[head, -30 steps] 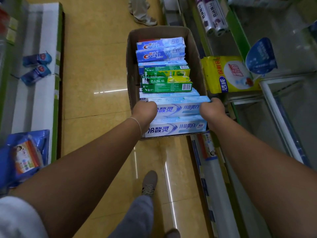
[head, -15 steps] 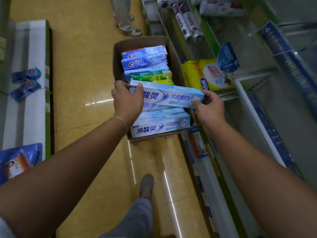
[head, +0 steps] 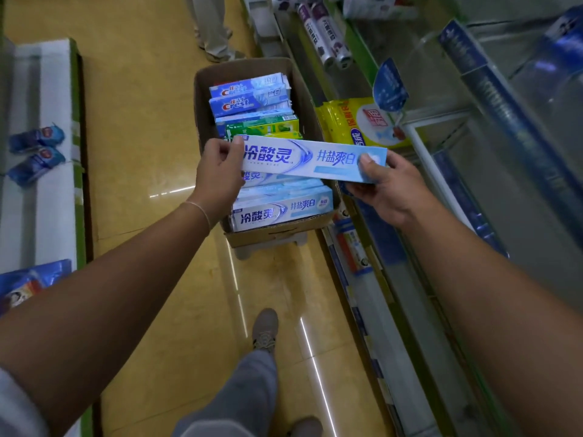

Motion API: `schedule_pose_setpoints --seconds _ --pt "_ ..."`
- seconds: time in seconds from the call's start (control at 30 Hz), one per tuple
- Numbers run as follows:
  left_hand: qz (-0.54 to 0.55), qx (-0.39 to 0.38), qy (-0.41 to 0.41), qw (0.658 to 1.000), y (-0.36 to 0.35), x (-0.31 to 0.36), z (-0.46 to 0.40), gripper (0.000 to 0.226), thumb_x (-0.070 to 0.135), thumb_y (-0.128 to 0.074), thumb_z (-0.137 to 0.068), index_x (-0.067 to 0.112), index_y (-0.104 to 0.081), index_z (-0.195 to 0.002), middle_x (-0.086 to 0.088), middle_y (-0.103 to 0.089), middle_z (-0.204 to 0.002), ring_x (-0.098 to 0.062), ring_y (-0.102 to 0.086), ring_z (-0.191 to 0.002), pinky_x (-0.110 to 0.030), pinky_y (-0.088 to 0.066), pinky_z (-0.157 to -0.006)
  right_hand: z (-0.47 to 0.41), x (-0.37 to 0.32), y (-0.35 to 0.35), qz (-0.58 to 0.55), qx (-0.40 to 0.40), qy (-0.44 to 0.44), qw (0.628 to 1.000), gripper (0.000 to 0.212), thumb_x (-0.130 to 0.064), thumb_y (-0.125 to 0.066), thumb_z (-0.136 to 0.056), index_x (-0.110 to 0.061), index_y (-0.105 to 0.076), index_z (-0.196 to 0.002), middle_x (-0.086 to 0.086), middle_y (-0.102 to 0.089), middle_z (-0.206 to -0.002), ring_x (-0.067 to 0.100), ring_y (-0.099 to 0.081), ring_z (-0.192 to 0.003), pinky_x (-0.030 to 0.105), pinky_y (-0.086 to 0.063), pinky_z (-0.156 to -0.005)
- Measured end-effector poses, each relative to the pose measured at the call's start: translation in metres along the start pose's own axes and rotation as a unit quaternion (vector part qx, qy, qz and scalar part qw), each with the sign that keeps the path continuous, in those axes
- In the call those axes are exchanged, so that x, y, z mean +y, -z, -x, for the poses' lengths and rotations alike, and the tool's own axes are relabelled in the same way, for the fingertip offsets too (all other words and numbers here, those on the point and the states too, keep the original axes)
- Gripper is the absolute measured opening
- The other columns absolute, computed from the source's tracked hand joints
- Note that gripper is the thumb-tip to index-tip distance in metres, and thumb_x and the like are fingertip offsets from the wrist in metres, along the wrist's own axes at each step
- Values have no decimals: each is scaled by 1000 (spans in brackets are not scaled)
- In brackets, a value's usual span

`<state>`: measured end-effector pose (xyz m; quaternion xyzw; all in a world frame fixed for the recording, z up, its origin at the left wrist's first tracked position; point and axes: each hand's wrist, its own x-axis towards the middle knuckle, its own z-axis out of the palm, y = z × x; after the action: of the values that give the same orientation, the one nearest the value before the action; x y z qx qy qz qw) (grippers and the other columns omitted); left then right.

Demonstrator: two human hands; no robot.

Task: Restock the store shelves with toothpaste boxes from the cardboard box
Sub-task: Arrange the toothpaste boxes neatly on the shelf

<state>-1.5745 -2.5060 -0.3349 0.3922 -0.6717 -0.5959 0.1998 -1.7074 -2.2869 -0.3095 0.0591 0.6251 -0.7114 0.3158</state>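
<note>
From the head camera, a light-blue toothpaste box with blue Chinese lettering is held level above the open cardboard box, lifted clear of the packs below it. The left hand pinches the box's left end, thumb on the printed face and fingers curled behind. The right hand grips the right end, thumb pressed on the front and fingers wrapped underneath.

The cardboard box stands on the yellow tiled floor, just beside the base of the right-hand shelving. Inside it, two more light-blue boxes of the same brand lie flat at the near end. Behind the held box, green toothpaste boxes show in the middle, and blue Crest boxes fill the far end.

On the right, a glass shelf with a white frame carries a yellow packet with a blue hanging tag above it. Farther back lie rolls in purple-printed wrap.

On the left, a white shelf with a green edge carries two small blue packs and, nearer, a blue bag.

The person's grey trouser leg and shoe stand on the floor below the arms. Another person's legs stand beyond the cardboard box.
</note>
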Motion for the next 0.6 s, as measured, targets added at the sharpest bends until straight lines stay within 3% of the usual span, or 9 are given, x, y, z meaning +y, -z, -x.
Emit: schedule_pose_setpoints --seconds 0.1,0.17,0.27,0.37,0.47,0.6 --pt "-14 7 29 999 3 -22 -7 25 39 -37 -103 19 -50 -96 -8 -61 -99 -17 -58 -78 -40 -53 -74 -5 2 1 -29 2 -3 1000 45 -9 -63 -93 -2 -47 -134 19 -61 -127 28 -67 -101 35 -60 -68" --pt "-150 -23 54 987 6 -45 -17 24 36 -45 -100 16 -55 -105 -8 -62 -104 -22 -61 -87 -44 -56 -84 -11 4 0 -36 2 0 999 45 -9 -62 -93 -1 -47 -134 19 -61 -128 31 -66 -107 38 -60 -74" --pt "-379 -147 58 912 9 -78 -23 42 36 -67 -88 8 -60 -120 -14 -62 -116 -28 -62 -99 -37 -55 -85 -21 4 -3 -46 -3 6 999 44 -9 -62 -93 -1 -48 -134 20 -61 -130 33 -64 -113 41 -59 -80" --pt "-389 -193 76 897 5 -93 -21 62 39 -80 -76 8 -55 -122 -10 -63 -115 -26 -62 -101 -35 -54 -85 -28 5 -7 -56 -10 7 998 44 -10 -62 -93 0 -48 -133 21 -61 -130 32 -65 -113 39 -59 -79" --pt "-343 -148 103 922 -3 -98 -18 69 31 -84 -74 8 -45 -125 -7 -58 -116 -26 -59 -106 -34 -51 -87 -34 10 -10 -49 -16 3 999 45 -10 -64 -91 1 -49 -132 21 -59 -132 34 -63 -115 40 -58 -79" --pt "-325 -95 115 934 -17 -101 -17 64 28 -78 -80 8 -37 -124 -13 -59 -123 -33 -60 -110 -44 -52 -93 -40 14 -12 -42 -7 -2 999 49 -9 -66 -91 -1 -47 -136 21 -55 -136 34 -62 -118 45 -58 -84"
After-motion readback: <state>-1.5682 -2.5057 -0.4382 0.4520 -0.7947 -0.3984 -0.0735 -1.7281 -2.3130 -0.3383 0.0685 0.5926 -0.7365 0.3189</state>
